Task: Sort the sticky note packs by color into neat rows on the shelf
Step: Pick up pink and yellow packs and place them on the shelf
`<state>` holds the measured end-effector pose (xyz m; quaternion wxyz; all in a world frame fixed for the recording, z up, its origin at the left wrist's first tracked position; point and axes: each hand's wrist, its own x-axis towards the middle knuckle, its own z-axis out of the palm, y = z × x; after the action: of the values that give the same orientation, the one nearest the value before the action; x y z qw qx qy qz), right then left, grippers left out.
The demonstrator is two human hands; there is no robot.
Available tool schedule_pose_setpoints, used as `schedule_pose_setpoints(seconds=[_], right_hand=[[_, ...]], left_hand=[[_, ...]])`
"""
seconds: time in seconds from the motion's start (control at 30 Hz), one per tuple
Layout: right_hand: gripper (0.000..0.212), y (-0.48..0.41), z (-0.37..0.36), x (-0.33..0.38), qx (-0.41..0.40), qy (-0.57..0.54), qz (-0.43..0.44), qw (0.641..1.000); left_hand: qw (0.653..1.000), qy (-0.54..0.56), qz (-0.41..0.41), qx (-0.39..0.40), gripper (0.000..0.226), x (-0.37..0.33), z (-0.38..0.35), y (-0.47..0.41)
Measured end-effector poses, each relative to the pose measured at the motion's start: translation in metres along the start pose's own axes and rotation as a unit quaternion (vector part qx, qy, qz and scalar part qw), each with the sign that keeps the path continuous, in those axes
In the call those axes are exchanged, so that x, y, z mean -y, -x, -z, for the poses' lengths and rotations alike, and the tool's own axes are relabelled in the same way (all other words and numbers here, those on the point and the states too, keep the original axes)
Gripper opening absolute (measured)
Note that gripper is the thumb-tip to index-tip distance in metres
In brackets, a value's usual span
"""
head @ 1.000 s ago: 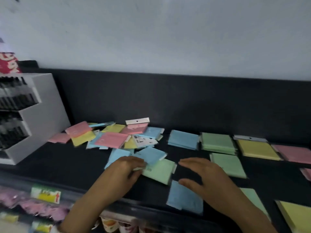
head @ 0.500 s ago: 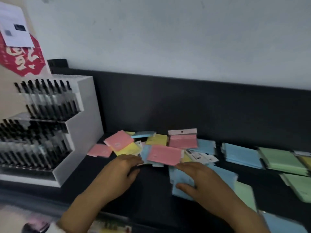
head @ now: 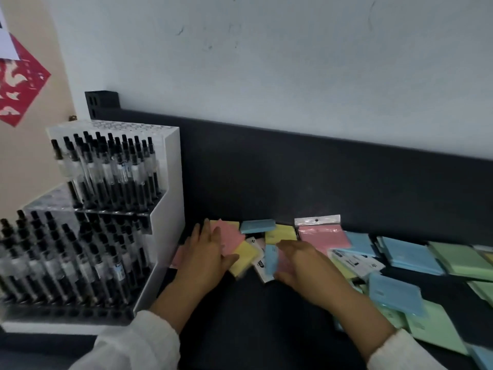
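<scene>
Shifting from the sorted rows, the left hand and right hand now rest flat and wide, gripping nothing, on the unsorted pile beside the pen rack, seemingly seeking the next pack.

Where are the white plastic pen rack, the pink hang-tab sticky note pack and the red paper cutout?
white plastic pen rack (head: 173,182): head view, side panel
pink hang-tab sticky note pack (head: 322,237): head view, pink face
red paper cutout (head: 18,84): head view, middle
</scene>
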<state>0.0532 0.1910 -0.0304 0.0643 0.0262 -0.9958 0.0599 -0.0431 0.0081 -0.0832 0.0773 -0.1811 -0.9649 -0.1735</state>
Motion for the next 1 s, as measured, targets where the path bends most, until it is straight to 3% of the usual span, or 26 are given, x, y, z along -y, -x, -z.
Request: schedule_pose_setpoints(seconds=[0.2, 0.4, 0.5, 0.67, 0.87, 1.0], right_hand=[[0.056, -0.028, -0.019, 0.009, -0.007, 0.003, -0.014, 1.000], [0.058, -0.040, -0.049, 0.014, -0.061, -0.030, -0.048, 0.996], [0.074, -0.040, -0.055, 0.024, -0.095, -0.080, -0.012, 0.992], [0.095, -0.040, -0.067, 0.042, 0.020, 0.002, 0.012, 1.000], [0.052, -0.047, -0.067, 0.040, -0.027, 0.003, 0.009, 1.000], [0.022, -0.042, -0.052, 0.037, -0.095, -0.162, -0.050, 0.981]], left_hand=[[0.990, 0.127, 0.058, -0.007, 0.083, 0.012, -0.018, 0.000], [0.976, 0.175, 0.025, -0.128, 0.073, 0.013, -0.018, 0.002], [0.959, 0.210, 0.043, -0.187, 0.071, 0.013, -0.016, -0.003], [0.933, 0.256, 0.068, -0.246, 0.068, 0.011, -0.011, -0.006], [0.925, 0.279, 0.072, -0.247, 0.065, 0.011, -0.009, -0.005], [0.919, 0.297, 0.066, -0.251, 0.064, 0.010, -0.005, -0.002]])
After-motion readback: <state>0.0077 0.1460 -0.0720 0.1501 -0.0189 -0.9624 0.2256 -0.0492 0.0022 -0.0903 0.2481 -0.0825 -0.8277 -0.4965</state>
